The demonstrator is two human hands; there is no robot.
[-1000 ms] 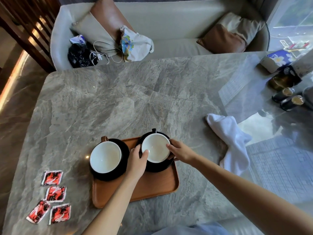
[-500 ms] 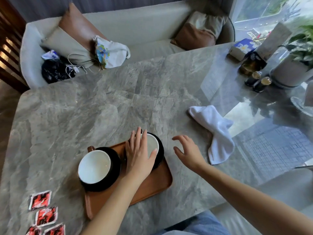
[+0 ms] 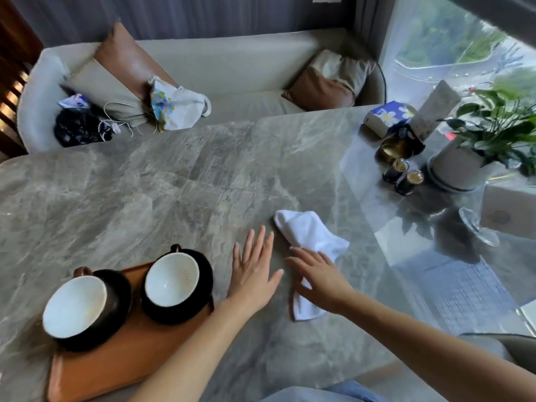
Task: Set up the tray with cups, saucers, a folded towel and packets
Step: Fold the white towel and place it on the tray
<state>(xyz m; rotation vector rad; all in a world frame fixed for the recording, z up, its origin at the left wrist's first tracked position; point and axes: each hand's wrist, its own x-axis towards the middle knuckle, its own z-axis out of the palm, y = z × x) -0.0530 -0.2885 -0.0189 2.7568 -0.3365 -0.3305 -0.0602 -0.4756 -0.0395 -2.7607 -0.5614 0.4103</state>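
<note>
Cups sit on saucers on the tray (image 3: 121, 364); the towel (image 3: 309, 237), at its three o'clock, is the step in hand. The right hand (image 3: 319, 275) lies spread over it, seemingly touching, and the left hand (image 3: 253, 271) is spread and empty. Next it needs gathering and folding.

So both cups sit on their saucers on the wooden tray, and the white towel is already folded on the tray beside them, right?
Not quite. The head view shows both cups on saucers on the tray, but the white towel lies crumpled on the table, right of the tray, with the right hand over it.
</note>
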